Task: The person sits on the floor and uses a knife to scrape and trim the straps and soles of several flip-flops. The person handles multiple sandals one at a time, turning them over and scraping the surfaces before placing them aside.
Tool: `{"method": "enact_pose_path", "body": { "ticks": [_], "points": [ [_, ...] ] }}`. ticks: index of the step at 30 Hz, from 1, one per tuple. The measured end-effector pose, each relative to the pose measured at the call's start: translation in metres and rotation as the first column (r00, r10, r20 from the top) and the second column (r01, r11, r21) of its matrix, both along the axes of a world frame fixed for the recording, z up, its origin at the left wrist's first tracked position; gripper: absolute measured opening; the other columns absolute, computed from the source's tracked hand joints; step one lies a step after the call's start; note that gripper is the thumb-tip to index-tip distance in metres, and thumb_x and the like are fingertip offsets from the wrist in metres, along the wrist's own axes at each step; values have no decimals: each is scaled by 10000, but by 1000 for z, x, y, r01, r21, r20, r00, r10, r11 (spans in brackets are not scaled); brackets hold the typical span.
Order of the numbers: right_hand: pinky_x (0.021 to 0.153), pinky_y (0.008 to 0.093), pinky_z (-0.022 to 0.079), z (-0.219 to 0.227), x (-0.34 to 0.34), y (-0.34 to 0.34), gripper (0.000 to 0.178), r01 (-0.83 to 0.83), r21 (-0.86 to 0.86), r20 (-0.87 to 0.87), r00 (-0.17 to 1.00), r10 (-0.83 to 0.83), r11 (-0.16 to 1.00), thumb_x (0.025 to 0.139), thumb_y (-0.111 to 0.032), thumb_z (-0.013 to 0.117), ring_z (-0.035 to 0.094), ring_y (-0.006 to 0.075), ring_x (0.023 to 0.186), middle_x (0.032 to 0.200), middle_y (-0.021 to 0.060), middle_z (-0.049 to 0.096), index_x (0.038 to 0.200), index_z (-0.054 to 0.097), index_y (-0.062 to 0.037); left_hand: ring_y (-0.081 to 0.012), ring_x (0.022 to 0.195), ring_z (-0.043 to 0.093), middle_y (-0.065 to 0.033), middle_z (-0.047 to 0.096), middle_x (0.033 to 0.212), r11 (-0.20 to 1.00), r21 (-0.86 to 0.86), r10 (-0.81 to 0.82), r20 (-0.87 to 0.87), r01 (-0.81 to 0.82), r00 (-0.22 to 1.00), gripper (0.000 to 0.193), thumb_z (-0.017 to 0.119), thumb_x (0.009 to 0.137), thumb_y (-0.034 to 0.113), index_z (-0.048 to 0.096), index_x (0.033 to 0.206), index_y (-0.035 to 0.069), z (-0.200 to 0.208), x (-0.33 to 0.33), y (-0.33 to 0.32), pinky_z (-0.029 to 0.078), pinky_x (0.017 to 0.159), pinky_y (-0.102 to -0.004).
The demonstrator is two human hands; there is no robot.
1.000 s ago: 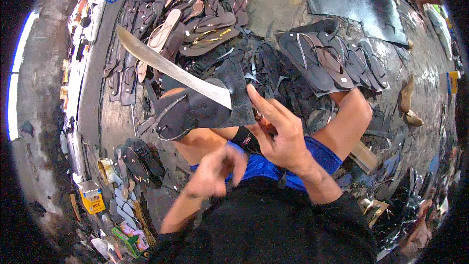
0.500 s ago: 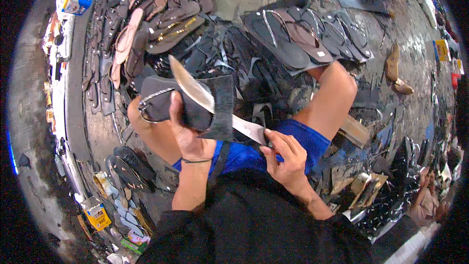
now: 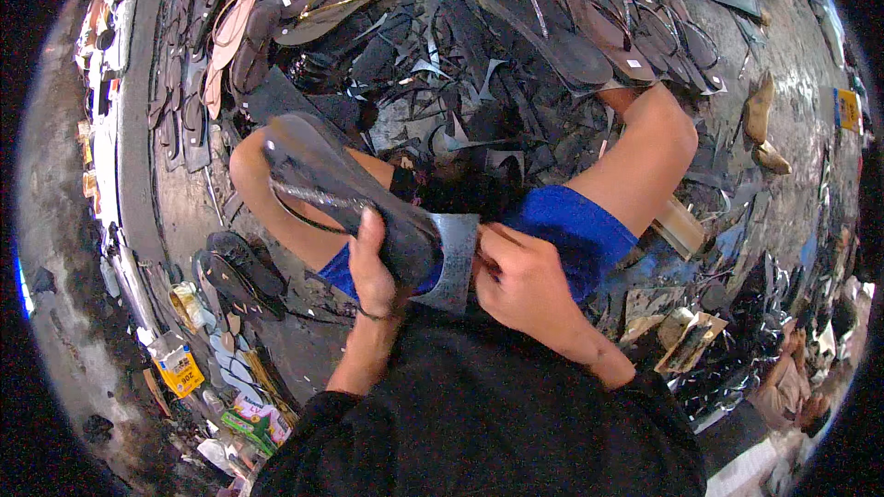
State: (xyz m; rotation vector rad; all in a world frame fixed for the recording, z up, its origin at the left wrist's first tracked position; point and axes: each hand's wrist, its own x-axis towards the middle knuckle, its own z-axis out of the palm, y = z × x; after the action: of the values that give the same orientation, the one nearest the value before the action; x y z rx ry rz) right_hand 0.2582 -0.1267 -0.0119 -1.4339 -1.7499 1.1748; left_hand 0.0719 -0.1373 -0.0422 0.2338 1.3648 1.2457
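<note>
My left hand [image 3: 373, 276] grips a dark flip-flop [image 3: 336, 179] by its heel half, thumb on top. Its toe end points up and to the left, and a shiny, braided-looking strap crosses it. Beyond the heel juts a piece of grey sheet [image 3: 454, 262], with a curved edge beside the heel. Right next to the sheet, my right hand [image 3: 525, 281] is closed, its fingers curled in at the sheet's right edge. What those fingers hold is hidden and a little blurred. Both hands are above my lap, over blue shorts [image 3: 575, 235].
Finished-looking sandals [image 3: 336, 9] lie at the far left, and a row of strapped sandals [image 3: 562, 41] at the far right. Dark scraps [image 3: 442, 83] cover the floor between them. Wooden foot forms [image 3: 760, 120] lie right; a dark pair of shoes [image 3: 239, 271] lies left. Another person [image 3: 787, 382] shows lower right.
The flip-flop and both hands have shifted, the right hand moving left against the sheet. The knife, its long blade across the sheet earlier, is out of sight. My view has tilted down slightly.
</note>
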Motion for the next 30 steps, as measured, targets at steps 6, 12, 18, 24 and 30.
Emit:
{"method": "enact_pose_path", "body": {
  "ticks": [6,12,18,24,30],
  "points": [
    [588,251,484,-16,16,28,360,176,-423,-444,815,-373,889,1051,-246,515,598,73,700,906,69,714,1249,610,39,-195,1033,634,-62,645,1164,984,142,114,-16,-111,993,365,635,965,232,589,1250,8,31,3,53,528,895,-366],
    [645,248,538,-16,60,11,399,496,-350,-404,686,-605,795,983,-117,607,639,113,755,1050,124,709,1332,505,48,-247,1076,615,-79,655,1106,913,408,-222,441,27,869,467,464,1008,550,614,1153,133,-15,42,177,486,1013,-447],
    [654,257,549,-26,62,-7,428,535,-432,-414,598,-687,726,973,-55,585,662,134,792,1097,105,682,1378,466,14,-245,911,698,-97,718,1033,869,1,-450,423,496,787,268,698,927,257,662,1094,50,-75,192,204,579,820,-413],
    [583,277,502,-40,67,-20,460,477,-417,-342,706,-620,774,1027,-160,517,583,106,666,908,72,663,1451,387,-38,-227,920,700,-80,716,1052,855,59,-503,330,515,799,275,663,955,283,662,1121,64,-37,118,217,597,786,-444],
    [652,432,522,-48,60,0,322,462,-249,-131,855,-502,851,996,-205,575,677,361,741,808,176,658,1233,489,-5,-217,791,716,-106,727,978,832,-38,-555,-38,554,831,377,635,979,362,657,1077,-1,-24,95,239,604,633,-355]
  ]
}}
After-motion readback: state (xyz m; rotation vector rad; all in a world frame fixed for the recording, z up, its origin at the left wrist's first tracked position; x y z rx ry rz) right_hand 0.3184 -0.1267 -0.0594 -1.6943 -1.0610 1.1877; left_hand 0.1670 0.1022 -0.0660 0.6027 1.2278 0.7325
